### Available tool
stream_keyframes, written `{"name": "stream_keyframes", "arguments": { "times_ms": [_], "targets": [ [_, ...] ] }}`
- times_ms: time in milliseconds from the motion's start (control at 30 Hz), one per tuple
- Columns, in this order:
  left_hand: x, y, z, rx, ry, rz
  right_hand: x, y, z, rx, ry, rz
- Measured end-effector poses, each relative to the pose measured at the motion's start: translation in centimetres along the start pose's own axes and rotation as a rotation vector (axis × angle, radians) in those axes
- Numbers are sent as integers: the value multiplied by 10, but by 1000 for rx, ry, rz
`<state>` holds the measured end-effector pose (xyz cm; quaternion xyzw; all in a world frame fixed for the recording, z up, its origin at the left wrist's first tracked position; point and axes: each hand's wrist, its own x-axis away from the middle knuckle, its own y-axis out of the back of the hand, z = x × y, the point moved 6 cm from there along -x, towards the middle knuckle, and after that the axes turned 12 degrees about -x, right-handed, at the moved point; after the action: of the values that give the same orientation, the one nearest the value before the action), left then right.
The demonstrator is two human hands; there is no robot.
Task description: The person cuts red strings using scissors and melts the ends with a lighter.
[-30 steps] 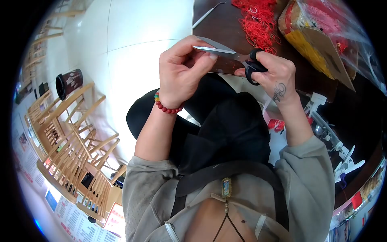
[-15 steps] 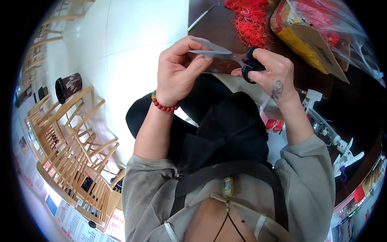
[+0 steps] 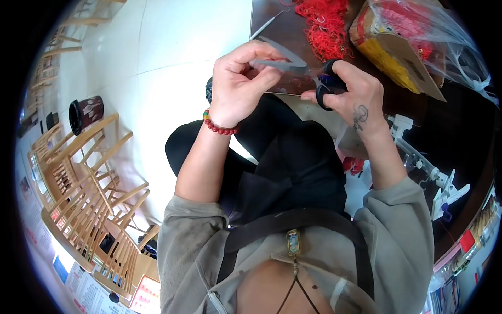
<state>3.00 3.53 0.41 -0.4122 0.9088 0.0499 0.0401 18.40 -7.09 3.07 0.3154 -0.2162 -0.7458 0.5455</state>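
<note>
My right hand grips a pair of scissors by the black handles, thumb and fingers through the loops. The grey blades are spread apart and blurred, pointing left at my left hand. That hand is closed in a pinch, fingers curled toward the thumb, with the blade tips beside its fingertips. Whatever it pinches is too small or hidden to make out. Both hands are raised above my lap, near the corner of the dark table. A beaded bracelet circles my left wrist.
On the table lie a tangled heap of red thread and a thin hook tool with a white handle. An opened cardboard box with clear plastic sits at the right. A white clamp-like stand is below it. Wooden chairs stand left.
The scissor blades have spread wider. My left hand has shifted slightly right and its wrist has turned a little. My right hand stays nearly in place.
</note>
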Motion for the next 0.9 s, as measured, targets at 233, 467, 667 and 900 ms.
{"name": "stream_keyframes", "arguments": {
  "times_ms": [233,467,667,900],
  "targets": [
    [1,0,-2,-34,14,29,3,-2,-1,-16,3,-30],
    [2,0,-2,-54,31,-2,2,-6,-7,-18,17,-18],
    [-1,3,1,-167,-33,1,2,-7,-10,-23,18,0],
    [-2,2,2,-149,-28,-1,2,-8,-18,-20,6,-7]
  ]
}}
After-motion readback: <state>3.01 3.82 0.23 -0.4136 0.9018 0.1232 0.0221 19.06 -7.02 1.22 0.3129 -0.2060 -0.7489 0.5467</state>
